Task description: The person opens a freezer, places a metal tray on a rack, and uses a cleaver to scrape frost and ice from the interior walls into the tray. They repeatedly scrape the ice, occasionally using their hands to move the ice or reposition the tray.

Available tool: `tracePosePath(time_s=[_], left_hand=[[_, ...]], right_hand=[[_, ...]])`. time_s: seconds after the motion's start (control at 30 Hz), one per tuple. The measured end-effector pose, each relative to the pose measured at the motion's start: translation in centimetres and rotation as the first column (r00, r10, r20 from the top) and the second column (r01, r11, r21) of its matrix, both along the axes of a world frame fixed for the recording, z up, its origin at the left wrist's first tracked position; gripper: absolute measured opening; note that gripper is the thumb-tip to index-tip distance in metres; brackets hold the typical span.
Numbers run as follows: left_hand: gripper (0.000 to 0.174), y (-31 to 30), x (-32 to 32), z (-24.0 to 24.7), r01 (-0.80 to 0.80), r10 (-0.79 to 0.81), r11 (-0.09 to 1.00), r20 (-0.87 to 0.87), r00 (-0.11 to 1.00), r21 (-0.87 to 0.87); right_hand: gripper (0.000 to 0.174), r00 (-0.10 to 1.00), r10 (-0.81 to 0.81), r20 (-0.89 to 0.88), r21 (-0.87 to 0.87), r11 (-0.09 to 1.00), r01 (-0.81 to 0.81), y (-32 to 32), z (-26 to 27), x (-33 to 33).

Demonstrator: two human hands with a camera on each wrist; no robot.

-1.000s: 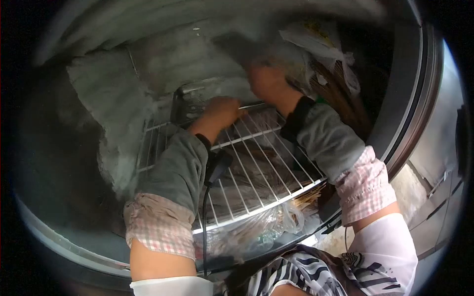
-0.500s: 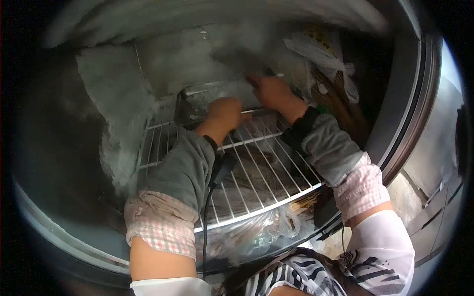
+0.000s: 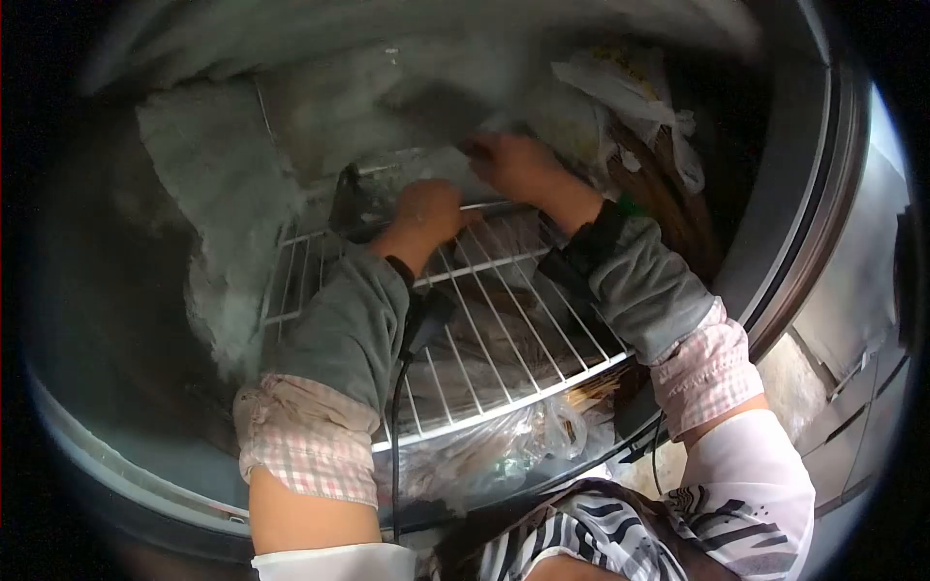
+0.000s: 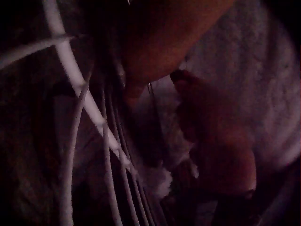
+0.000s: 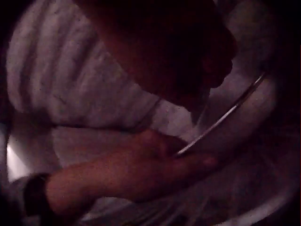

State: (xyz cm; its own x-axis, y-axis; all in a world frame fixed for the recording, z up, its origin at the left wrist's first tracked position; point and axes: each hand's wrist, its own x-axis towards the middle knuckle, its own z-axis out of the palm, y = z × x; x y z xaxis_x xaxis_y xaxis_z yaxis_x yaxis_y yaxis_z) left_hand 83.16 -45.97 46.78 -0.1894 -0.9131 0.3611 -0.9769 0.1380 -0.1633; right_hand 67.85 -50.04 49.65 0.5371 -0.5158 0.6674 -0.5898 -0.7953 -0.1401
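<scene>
At the back edge of a white wire rack (image 3: 499, 263), the left hand (image 3: 431, 215) grips the rim, its thumb pointing right. The right wrist view has the metal rim (image 5: 221, 120) running between that hand's (image 5: 127, 174) thumb and fingers. Just above and to the right, the right hand (image 3: 523, 172) is curled close to the frosted back wall. A thin pale piece (image 5: 201, 107) shows under the right hand's (image 5: 188, 70) fingers; what it is cannot be told. The left wrist view, dark, shows the right hand (image 4: 214, 136) beside the ice.
Thick frost (image 3: 228, 184) coats the left wall of the chamber. Plastic bags (image 3: 523, 441) and thin sticks lie below the rack. Another white bag (image 3: 620, 92) and brown sticks (image 3: 664, 184) are at the right. A black cable (image 3: 395, 455) hangs down in front.
The right hand has shifted slightly left from half a second ago, staying near the back wall. The left hand keeps its hold on the rim; the whole view has moved a little.
</scene>
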Motion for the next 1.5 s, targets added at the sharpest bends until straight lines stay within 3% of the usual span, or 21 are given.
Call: tracePosePath(time_s=[0.13,0.2,0.33,0.4,0.5,0.63,0.7,0.83,0.9,1.03,1.1,1.13,1.17,1.2,1.23,1.27,1.3,1.33,1.4,1.43,1.5], left_hand=[[0.061,-0.3,-0.2,0.3,0.007,-0.005,0.997,-0.018,1.000,0.071],[0.049,0.6,-0.7,0.7,-0.062,0.062,0.996,-0.003,0.998,0.056],[0.049,0.2,-0.3,-0.1,-0.036,0.036,0.998,0.003,0.999,-0.054],[0.050,0.1,-0.6,0.2,-0.059,0.059,0.998,-0.021,0.998,0.029],[0.050,0.3,-0.5,0.1,-0.067,0.067,0.998,-0.027,0.997,0.005],[0.050,0.2,-0.5,-0.1,-0.033,0.033,0.999,0.003,0.999,-0.003],[0.051,1.0,-0.8,0.7,-0.080,0.080,0.996,-0.010,0.997,0.041],[0.052,0.2,-0.4,-0.4,-0.061,0.061,0.998,0.027,0.998,-0.004],[0.052,-0.2,-0.2,-0.5,-0.014,0.014,1.000,0.023,1.000,-0.020],[0.057,-1.3,0.3,-1.1,0.037,-0.037,0.999,0.002,0.999,0.001],[0.055,-1.1,0.3,-0.9,0.053,-0.053,0.999,-0.001,0.999,0.009],[0.055,-0.9,0.2,-1.1,0.055,-0.055,0.998,0.007,0.998,0.008],[0.055,-0.9,0.2,-0.4,0.029,-0.028,0.999,0.033,0.999,-0.034],[0.056,-0.7,0.1,-0.8,0.005,-0.003,0.999,0.056,0.998,-0.039],[0.056,-0.7,0.0,-1.4,0.002,-0.001,1.000,0.055,0.998,-0.019],[0.054,-0.8,-0.1,-1.2,-0.026,0.027,0.999,0.050,0.998,-0.020],[0.053,-0.8,-0.1,-0.8,-0.053,0.055,0.998,0.043,0.998,-0.026],[0.053,-0.9,-0.1,-0.7,-0.055,0.056,0.998,0.037,0.998,-0.013],[0.053,-0.9,0.0,-0.7,-0.045,0.045,0.999,0.044,0.998,-0.003],[0.053,-0.6,-0.1,-0.7,-0.046,0.046,0.999,0.040,0.998,0.005],[0.052,-0.2,-0.3,0.0,-0.059,0.057,0.997,0.050,0.997,0.047]], right_hand=[[0.030,0.982,-0.013,0.186,-0.147,0.988,0.041,-3.4,-0.6,0.2],[0.042,0.969,-0.243,-0.037,0.023,0.969,0.244,-3.9,0.0,-1.0],[0.041,0.996,-0.061,-0.064,-0.039,0.998,0.059,-4.2,-0.7,-1.9],[0.034,1.000,-0.029,-0.001,0.237,0.971,0.028,-2.6,0.9,-1.5],[0.038,0.992,-0.071,0.105,0.079,0.995,0.063,-1.4,0.4,-1.1],[0.040,0.967,-0.064,0.246,0.047,0.997,0.054,-3.2,-1.0,-1.2],[0.039,0.987,-0.143,-0.067,-0.108,0.985,0.136,-4.7,-1.9,-1.8],[0.038,0.980,-0.119,-0.161,-0.029,0.993,0.116,-3.7,-1.0,-2.0],[0.036,0.992,-0.042,0.120,0.050,0.998,0.036,-2.3,-0.1,-1.4],[0.044,0.962,-0.061,0.267,0.102,0.994,0.035,-1.2,-0.3,-1.1],[0.032,0.987,-0.125,0.099,0.041,0.992,0.122,-4.1,-1.3,-1.4],[0.032,0.986,-0.127,0.106,0.041,0.992,0.123,-5.1,-1.9,-1.9],[0.031,0.990,-0.062,-0.124,-0.313,0.950,0.020,-5.2,-0.3,-2.4],[0.031,0.931,-0.075,-0.357,-0.565,0.811,-0.151,-5.2,-0.5,-2.7],[0.031,0.931,-0.065,-0.359,-0.548,0.822,-0.154,-5.3,-1.1,-2.6],[0.030,0.996,0.035,-0.083,-0.127,0.991,-0.046,-2.4,0.5,-1.9],[0.029,0.978,-0.010,0.209,0.334,0.941,-0.062,-0.8,1.3,-1.5],[0.029,0.979,-0.011,0.203,0.347,0.936,-0.062,-1.6,0.7,-1.4],[0.030,0.970,0.102,0.219,-0.117,0.990,-0.078,-4.9,-1.3,-0.9],[0.030,0.971,0.102,0.216,-0.109,0.991,-0.079,-7.0,-2.5,-1.5],[0.031,0.971,0.189,-0.149,-0.216,0.952,-0.219,-7.7,-2.6,-2.6]])
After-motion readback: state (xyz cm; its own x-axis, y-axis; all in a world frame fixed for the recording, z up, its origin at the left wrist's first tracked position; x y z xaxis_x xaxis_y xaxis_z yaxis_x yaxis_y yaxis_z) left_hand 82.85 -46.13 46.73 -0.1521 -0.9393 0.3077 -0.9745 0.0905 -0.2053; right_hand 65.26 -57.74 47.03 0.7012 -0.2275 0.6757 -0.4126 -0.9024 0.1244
